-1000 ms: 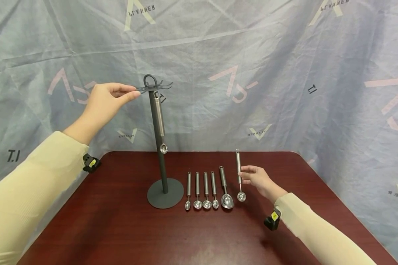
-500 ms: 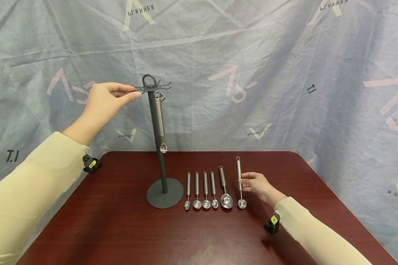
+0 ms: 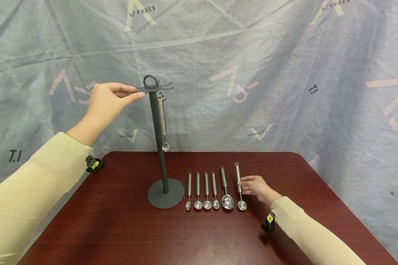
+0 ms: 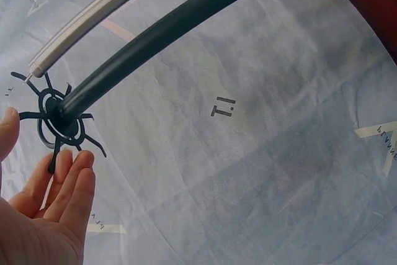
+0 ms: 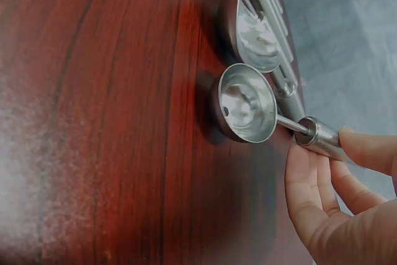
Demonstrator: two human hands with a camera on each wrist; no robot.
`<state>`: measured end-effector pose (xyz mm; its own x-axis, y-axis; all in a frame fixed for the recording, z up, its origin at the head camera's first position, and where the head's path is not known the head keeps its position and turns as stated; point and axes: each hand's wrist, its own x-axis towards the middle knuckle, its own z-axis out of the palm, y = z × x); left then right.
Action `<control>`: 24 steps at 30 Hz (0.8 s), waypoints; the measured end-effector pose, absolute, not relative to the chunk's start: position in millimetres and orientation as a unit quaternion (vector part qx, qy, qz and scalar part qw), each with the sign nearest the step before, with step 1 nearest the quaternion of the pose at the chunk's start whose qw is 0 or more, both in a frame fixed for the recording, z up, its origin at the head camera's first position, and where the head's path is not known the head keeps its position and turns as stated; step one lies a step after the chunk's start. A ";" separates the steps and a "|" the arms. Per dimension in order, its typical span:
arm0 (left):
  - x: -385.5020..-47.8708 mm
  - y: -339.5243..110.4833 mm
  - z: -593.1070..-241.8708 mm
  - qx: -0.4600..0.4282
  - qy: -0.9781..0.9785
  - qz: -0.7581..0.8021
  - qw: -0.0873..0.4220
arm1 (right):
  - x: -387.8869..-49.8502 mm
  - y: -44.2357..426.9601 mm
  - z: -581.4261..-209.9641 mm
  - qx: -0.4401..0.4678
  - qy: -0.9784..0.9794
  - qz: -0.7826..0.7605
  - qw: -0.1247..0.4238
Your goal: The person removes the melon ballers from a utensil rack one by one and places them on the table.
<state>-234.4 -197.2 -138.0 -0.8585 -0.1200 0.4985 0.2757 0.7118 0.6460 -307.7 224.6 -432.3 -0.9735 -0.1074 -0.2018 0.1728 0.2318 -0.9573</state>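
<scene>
At the hook ring of a dark grey utensil rack [image 3: 157, 136], my left hand [image 3: 104, 103] holds the hooks [image 4: 52, 161] between thumb and fingers. From another hook hangs a steel melon baller [image 3: 162, 117]. My right hand [image 3: 257, 187] pinches the handle of a second melon baller [image 3: 241, 205] at the row's right end. Its round bowl has a small hole, seen in the right wrist view. The bowl is at the tabletop; whether the handle touches the table I cannot tell. Beside it lies a larger oval scoop [image 3: 227, 201].
Several smaller steel scoops [image 3: 207, 204] lie side by side left of the oval scoop, handles pointing away. The rack's round base [image 3: 166, 200] stands left of them on the dark red table [image 3: 136, 232]. A grey printed cloth [image 3: 199, 55] hangs behind the table.
My right hand has lowered the melon baller to the table beside the oval scoop. The hanging melon baller has shifted slightly right, as has my left thumb.
</scene>
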 end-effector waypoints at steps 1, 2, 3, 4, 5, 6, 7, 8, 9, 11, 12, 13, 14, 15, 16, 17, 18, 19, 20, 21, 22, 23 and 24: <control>-235.0 -197.4 -138.6 -0.044 -0.887 -0.377 0.263 | -309.2 224.5 -433.7 0.024 0.776 -0.620 0.114; -235.4 -197.6 -138.9 -0.043 -0.887 -0.377 0.262 | -310.5 224.3 -434.6 0.028 0.775 -0.621 0.115; -235.9 -197.9 -139.3 -0.044 -0.887 -0.378 0.261 | -311.4 224.6 -435.2 0.027 0.776 -0.619 0.117; -236.3 -198.1 -139.6 -0.045 -0.887 -0.378 0.262 | -312.5 224.5 -435.9 0.029 0.775 -0.619 0.119; -236.6 -198.3 -139.7 -0.046 -0.887 -0.377 0.264 | -313.6 224.4 -436.4 0.029 0.776 -0.619 0.121; -236.8 -198.4 -139.7 -0.047 -0.886 -0.378 0.264 | -314.7 224.1 -436.7 0.030 0.774 -0.620 0.123; -237.0 -198.5 -139.7 -0.047 -0.886 -0.378 0.265 | -315.9 224.1 -437.1 0.030 0.775 -0.619 0.126; -237.1 -198.5 -139.6 -0.048 -0.886 -0.377 0.267 | -317.0 224.0 -437.6 0.031 0.777 -0.616 0.128; -237.3 -198.4 -139.5 -0.048 -0.885 -0.378 0.266 | -318.1 223.8 -437.9 0.031 0.780 -0.612 0.130; -237.3 -198.1 -139.1 -0.047 -0.886 -0.380 0.262 | -319.9 223.1 -439.4 0.037 0.787 -0.601 0.134; -237.5 -198.0 -138.9 -0.046 -0.886 -0.381 0.259 | -320.6 222.8 -440.0 0.038 0.791 -0.596 0.136; -237.8 -198.0 -138.9 -0.045 -0.887 -0.381 0.257 | -321.3 222.5 -440.8 0.041 0.794 -0.590 0.137; -238.1 -198.0 -138.9 -0.044 -0.887 -0.382 0.255 | -322.1 222.1 -441.7 0.045 0.797 -0.586 0.138; -238.3 -198.0 -138.9 -0.044 -0.888 -0.382 0.252 | -322.6 221.8 -442.0 0.047 0.799 -0.582 0.140; -238.5 -198.1 -138.9 -0.042 -0.889 -0.381 0.249 | -323.5 221.7 -442.9 0.048 0.801 -0.579 0.143; -238.7 -198.2 -138.9 -0.041 -0.890 -0.380 0.247 | -324.2 221.1 -443.3 0.051 0.801 -0.578 0.145; -238.8 -198.2 -139.0 -0.042 -0.891 -0.380 0.247 | -324.9 220.6 -443.6 0.055 0.801 -0.578 0.146; -239.0 -198.4 -139.1 -0.042 -0.891 -0.380 0.246 | -325.8 220.1 -444.0 0.061 0.801 -0.577 0.146; -239.1 -198.5 -139.1 -0.042 -0.891 -0.379 0.245 | -326.4 219.5 -444.1 0.063 0.802 -0.576 0.146; -239.0 -198.7 -139.1 -0.042 -0.892 -0.379 0.244 | -327.0 218.8 -444.0 0.064 0.803 -0.574 0.145; -239.0 -198.9 -139.2 -0.042 -0.892 -0.379 0.243 | -327.4 218.2 -444.2 0.065 0.804 -0.573 0.145; -238.9 -199.2 -139.3 -0.042 -0.891 -0.380 0.244 | -327.8 217.4 -444.0 0.065 0.804 -0.573 0.143; -238.8 -199.3 -139.5 -0.043 -0.891 -0.380 0.245 | -327.9 216.6 -443.7 0.067 0.805 -0.573 0.141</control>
<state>-238.8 -199.3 -139.5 -0.8768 -0.1097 0.4682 0.2616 0.7081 0.6558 -327.9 216.6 -443.7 -0.9512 -0.0539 -0.3039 0.2695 0.3345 -0.9030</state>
